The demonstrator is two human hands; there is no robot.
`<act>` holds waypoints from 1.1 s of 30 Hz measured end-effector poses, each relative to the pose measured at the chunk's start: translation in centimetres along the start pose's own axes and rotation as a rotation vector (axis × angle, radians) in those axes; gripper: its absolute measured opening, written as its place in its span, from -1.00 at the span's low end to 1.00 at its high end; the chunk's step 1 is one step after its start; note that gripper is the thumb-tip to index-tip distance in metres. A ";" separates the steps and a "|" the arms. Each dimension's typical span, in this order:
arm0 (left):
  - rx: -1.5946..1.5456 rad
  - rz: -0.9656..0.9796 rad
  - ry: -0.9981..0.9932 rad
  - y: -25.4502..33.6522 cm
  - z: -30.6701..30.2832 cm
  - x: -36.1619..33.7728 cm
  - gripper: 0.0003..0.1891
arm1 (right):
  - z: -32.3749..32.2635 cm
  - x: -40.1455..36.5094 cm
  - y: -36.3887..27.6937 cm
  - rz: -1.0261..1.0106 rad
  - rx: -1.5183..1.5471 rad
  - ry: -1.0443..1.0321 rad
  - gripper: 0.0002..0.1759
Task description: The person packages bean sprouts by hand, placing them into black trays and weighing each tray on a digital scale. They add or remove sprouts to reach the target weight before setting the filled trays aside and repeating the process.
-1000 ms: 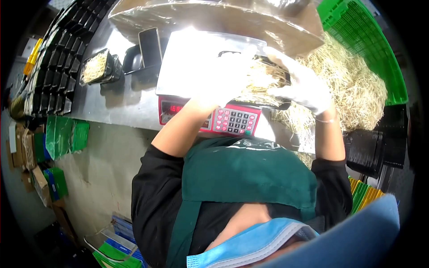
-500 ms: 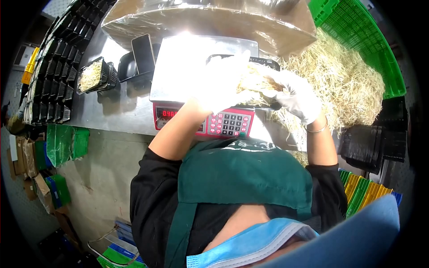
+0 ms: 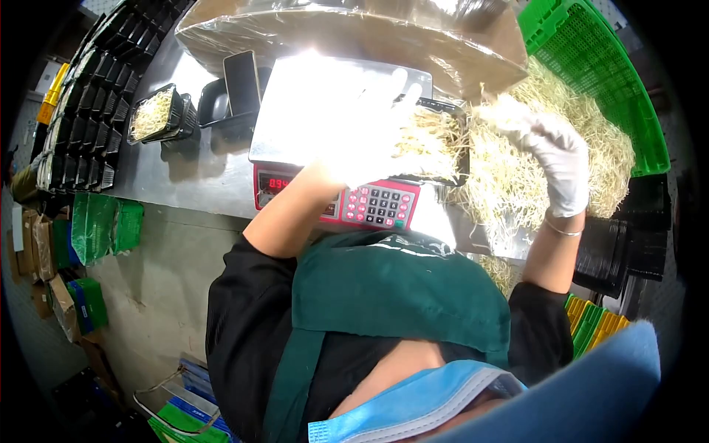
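Head view: a person in a green apron leans over a steel counter (image 3: 192, 184); both hands wear white gloves
Left hand (image 3: 369, 136): laid over the black tray (image 3: 463, 151); its fingers (image 3: 402, 83) are straight and spread apart, gripping nothing; the flat palm seems to press the strands down so they stay inside the rim; glare washes out the knuckles
Right hand (image 3: 557, 159): raised just beside the tray, on the side away from the left fingers; its fingertips (image 3: 521, 122) are drawn together on a tuft (image 3: 491, 111) of sprouts
Black tray: heaped with sprouts, under the left fingers; it rests on the scale (image 3: 325, 96), so its load reads on the red display (image 3: 279, 182) near the left wrist
Loose sprouts (image 3: 509, 184): a pile below and beyond the right fingers, banked against the green crate (image 3: 591, 66); kept within easy reach of that hand, I judge
Keypad (image 3: 378, 204): beneath the left forearm, facing the person
Filled tray (image 3: 151, 114): well apart from the left fingers, beside the stacked empty trays (image 3: 81, 125); set clear of the scale
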State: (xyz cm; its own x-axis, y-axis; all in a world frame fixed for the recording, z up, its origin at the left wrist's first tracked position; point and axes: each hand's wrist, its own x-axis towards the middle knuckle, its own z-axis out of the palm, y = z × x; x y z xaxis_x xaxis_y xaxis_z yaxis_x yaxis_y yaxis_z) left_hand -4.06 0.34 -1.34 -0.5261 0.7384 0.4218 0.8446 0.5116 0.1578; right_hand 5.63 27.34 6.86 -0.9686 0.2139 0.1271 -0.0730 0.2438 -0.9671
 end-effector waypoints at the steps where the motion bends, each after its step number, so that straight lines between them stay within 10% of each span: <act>1: -0.140 -0.044 -0.017 -0.4 -0.7 -0.3 -0.07 | 1.3 0.2 -1.7 -0.032 0.069 0.035 -0.77; 7: -1.054 -0.345 -0.235 -2.7 -3.2 -3.2 -0.36 | 7.0 2.7 2.2 0.069 -0.273 -0.414 -0.57; 9: -1.143 -0.360 0.061 -1.9 -3.2 -4.2 -0.52 | 6.3 2.4 3.2 -0.200 -0.189 -0.483 -0.53; 19: -0.362 0.026 0.090 0.1 0.2 1.9 0.06 | 10.4 1.4 1.4 -0.112 -0.544 -0.481 -0.43; 23: -0.107 -0.037 -0.140 0.5 1.1 1.8 -0.07 | 11.6 0.2 5.2 -0.557 -0.726 -0.263 -0.57; 25: -0.035 0.019 -0.056 0.5 1.7 1.5 -0.15 | 10.9 1.8 4.0 -0.156 -0.724 -0.533 -0.53; 29: -0.088 0.013 -0.008 -0.3 1.6 1.1 -0.13 | 7.8 1.3 1.9 -0.498 -0.728 -0.326 -0.34; 31: -0.181 -0.061 -0.153 0.1 0.9 1.1 -0.07 | 6.9 0.4 1.8 -0.145 -0.234 -0.247 -0.22; 33: -0.113 -0.043 -0.157 0.6 0.6 1.5 -0.08 | 8.3 0.7 3.8 -0.225 -0.335 -0.156 -0.15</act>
State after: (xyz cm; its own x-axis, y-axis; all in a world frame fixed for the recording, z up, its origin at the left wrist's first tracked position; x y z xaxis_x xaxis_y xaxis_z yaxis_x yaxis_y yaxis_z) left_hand -4.35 2.04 -1.17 -0.5638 0.7808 0.2693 0.8219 0.4985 0.2755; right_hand 2.72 20.59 1.44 -0.9636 -0.0190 0.2668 -0.2301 0.5670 -0.7909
